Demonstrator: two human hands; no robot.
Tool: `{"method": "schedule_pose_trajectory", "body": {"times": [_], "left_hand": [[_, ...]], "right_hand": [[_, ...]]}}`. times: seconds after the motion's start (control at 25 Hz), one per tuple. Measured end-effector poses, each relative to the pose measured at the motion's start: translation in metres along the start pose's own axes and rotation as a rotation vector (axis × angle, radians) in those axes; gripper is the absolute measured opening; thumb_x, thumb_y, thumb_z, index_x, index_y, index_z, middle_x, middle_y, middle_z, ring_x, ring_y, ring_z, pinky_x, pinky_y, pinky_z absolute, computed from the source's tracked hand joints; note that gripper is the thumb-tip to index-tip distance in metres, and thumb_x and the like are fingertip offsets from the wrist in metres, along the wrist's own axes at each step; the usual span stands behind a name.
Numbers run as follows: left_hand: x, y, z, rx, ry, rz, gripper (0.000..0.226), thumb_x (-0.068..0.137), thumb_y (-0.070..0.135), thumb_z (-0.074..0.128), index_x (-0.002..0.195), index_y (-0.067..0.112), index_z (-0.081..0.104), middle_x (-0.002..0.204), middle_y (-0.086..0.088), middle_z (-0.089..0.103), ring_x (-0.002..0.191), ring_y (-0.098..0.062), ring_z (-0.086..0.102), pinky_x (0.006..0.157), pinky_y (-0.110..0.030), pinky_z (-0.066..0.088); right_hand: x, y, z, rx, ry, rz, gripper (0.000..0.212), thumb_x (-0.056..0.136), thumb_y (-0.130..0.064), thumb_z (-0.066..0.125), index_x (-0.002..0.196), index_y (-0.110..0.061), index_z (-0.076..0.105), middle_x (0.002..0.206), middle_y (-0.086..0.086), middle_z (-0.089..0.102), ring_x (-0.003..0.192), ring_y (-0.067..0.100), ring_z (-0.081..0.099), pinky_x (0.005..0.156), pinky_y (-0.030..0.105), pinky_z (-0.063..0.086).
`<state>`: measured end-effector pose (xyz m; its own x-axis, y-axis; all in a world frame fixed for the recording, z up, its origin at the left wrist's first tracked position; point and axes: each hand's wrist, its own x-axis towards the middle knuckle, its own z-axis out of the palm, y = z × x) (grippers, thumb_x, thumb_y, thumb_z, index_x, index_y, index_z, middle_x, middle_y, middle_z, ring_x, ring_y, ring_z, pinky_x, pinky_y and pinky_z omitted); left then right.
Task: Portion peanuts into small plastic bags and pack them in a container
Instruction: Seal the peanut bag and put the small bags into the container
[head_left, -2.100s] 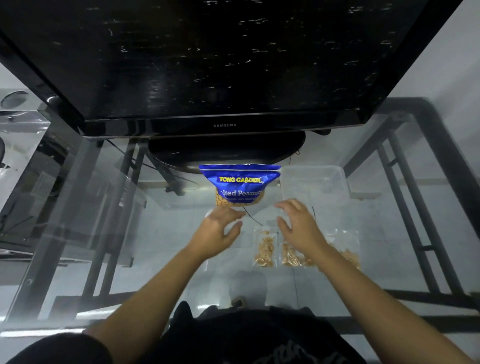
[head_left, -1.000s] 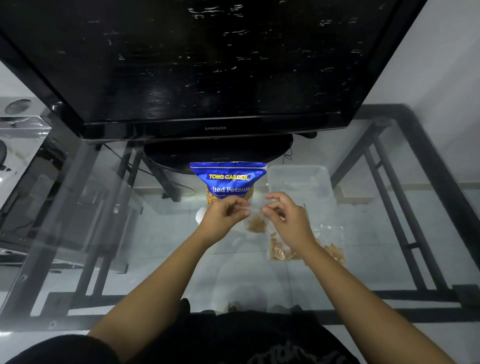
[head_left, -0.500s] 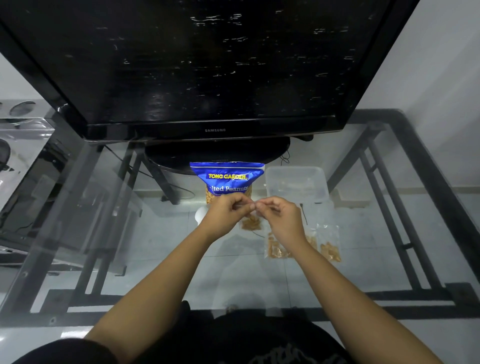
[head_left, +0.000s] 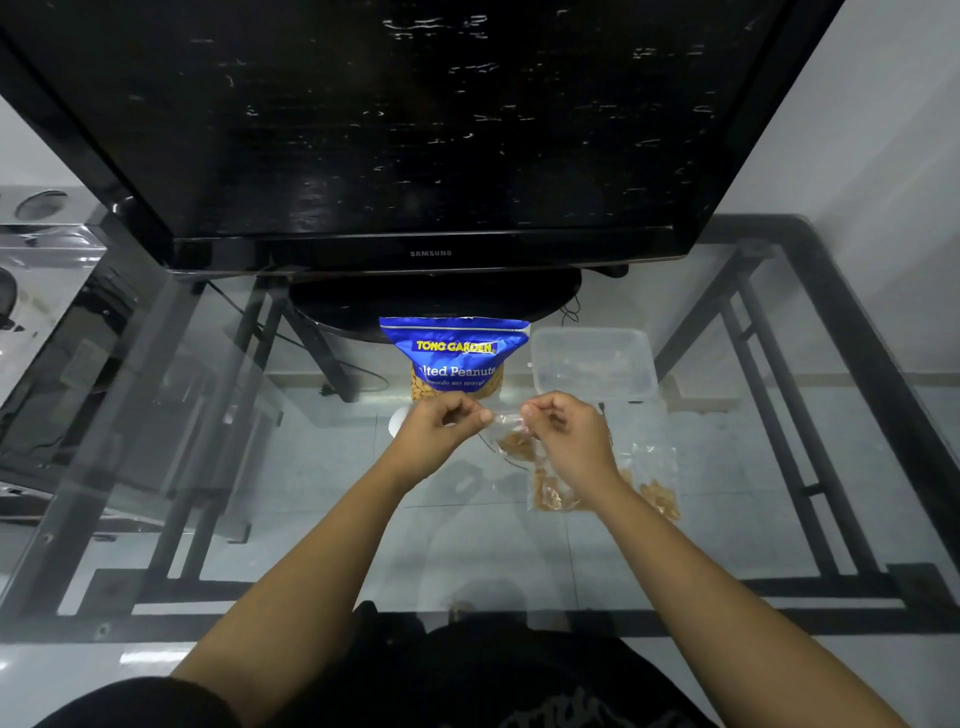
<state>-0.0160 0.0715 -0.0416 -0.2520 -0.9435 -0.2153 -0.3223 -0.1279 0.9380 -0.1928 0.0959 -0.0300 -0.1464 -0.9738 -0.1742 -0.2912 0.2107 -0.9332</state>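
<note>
A small clear plastic bag with peanuts hangs above the glass table, pinched at its top edge by my left hand and my right hand. Behind my hands stands the blue peanut pouch, upright. To its right sits a clear plastic container. Two more filled small bags, one bag and another bag, lie flat on the glass under and right of my right wrist.
A large black television on an oval stand fills the back of the glass table. A small white round object peeks out left of my left hand. The table's black frame runs along the front and right.
Both hands lifted one small bag of peanuts off the glass and brought it up between them; the fingertips, which met at the bag's top, have spread slightly apart along its edge.
</note>
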Motion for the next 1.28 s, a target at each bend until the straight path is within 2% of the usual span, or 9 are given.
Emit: {"method": "schedule_pose_trajectory", "body": {"times": [0.08,0.16,0.36,0.48,0.64,0.76,1.04,1.16,1.28], "left_hand": [[-0.007,-0.007,0.012,-0.190,-0.079,-0.109,0.016,0.083,0.016,0.068,0.098,0.010,0.063,0.088,0.002,0.067,0.083,-0.009,0.065,0.078,-0.021,0.052],[-0.011,-0.020,0.026,-0.201,-0.087,-0.181,0.012,0.084,0.011,0.067,0.095,0.011,0.062,0.084,-0.001,0.068,0.077,-0.012,0.065,0.075,-0.023,0.052],[-0.012,-0.049,0.046,0.067,0.059,-0.318,0.010,0.086,0.015,0.064,0.094,0.008,0.065,0.080,-0.005,0.064,0.072,-0.018,0.059,0.065,-0.026,0.052],[-0.014,-0.057,0.057,0.237,0.102,-0.297,0.021,0.086,0.019,0.064,0.098,0.003,0.062,0.080,-0.007,0.063,0.074,-0.022,0.060,0.073,-0.034,0.055],[-0.016,-0.054,0.061,0.483,0.198,-0.246,0.042,0.083,0.028,0.067,0.116,0.007,0.052,0.103,-0.008,0.058,0.092,-0.021,0.057,0.081,-0.030,0.047],[-0.016,-0.043,0.069,0.404,0.287,-0.079,0.042,0.084,0.022,0.064,0.122,0.009,0.050,0.114,-0.005,0.052,0.100,-0.016,0.054,0.087,-0.028,0.048],[-0.005,-0.016,0.093,-0.126,0.110,-0.191,0.016,0.087,0.009,0.063,0.101,0.002,0.064,0.081,-0.006,0.069,0.063,-0.005,0.066,0.051,-0.010,0.046],[0.001,-0.008,0.094,-0.229,0.074,-0.209,0.014,0.086,0.010,0.065,0.097,0.002,0.065,0.078,-0.009,0.069,0.064,-0.012,0.067,0.057,-0.017,0.050],[0.009,-0.002,0.095,-0.084,0.042,-0.167,0.014,0.085,0.014,0.066,0.093,0.003,0.067,0.078,-0.013,0.068,0.062,-0.009,0.064,0.057,-0.016,0.051]], "right_hand": [[0.007,0.006,-0.006,0.191,-0.066,0.115,0.005,0.089,-0.017,0.060,0.089,-0.016,0.065,0.085,0.002,0.069,0.084,0.020,0.067,0.081,0.029,0.055],[0.013,0.017,-0.010,0.143,-0.130,0.169,0.016,0.093,-0.021,0.055,0.104,-0.014,0.064,0.101,0.002,0.068,0.098,0.019,0.064,0.089,0.031,0.052],[0.022,0.062,-0.023,-0.839,-0.174,0.003,0.044,0.095,-0.026,0.048,0.137,-0.013,0.043,0.140,0.008,0.044,0.128,0.026,0.039,0.104,0.036,0.035],[0.024,0.077,-0.026,-1.004,-0.237,-0.026,0.038,0.094,-0.025,0.051,0.130,-0.013,0.051,0.140,0.008,0.042,0.128,0.025,0.036,0.104,0.033,0.033],[0.023,0.077,-0.026,-0.837,-0.165,-0.153,0.015,0.091,-0.013,0.054,0.101,-0.014,0.064,0.116,0.003,0.059,0.114,0.021,0.046,0.093,0.026,0.036],[0.019,0.069,-0.035,-0.616,-0.217,-0.135,0.009,0.091,-0.017,0.055,0.095,-0.014,0.062,0.097,0.001,0.064,0.095,0.017,0.056,0.078,0.026,0.045],[0.010,0.065,-0.046,0.003,-0.184,0.116,0.013,0.087,-0.023,0.064,0.099,-0.022,0.062,0.088,-0.003,0.070,0.084,0.005,0.064,0.074,0.014,0.047],[0.008,0.069,-0.047,0.154,-0.132,0.195,0.008,0.088,-0.018,0.062,0.083,-0.021,0.066,0.082,-0.001,0.071,0.078,0.013,0.067,0.069,0.016,0.052],[0.005,0.066,-0.044,0.147,-0.094,0.197,0.009,0.087,-0.017,0.064,0.079,-0.020,0.066,0.078,-0.002,0.070,0.074,0.017,0.069,0.068,0.022,0.056]]}}
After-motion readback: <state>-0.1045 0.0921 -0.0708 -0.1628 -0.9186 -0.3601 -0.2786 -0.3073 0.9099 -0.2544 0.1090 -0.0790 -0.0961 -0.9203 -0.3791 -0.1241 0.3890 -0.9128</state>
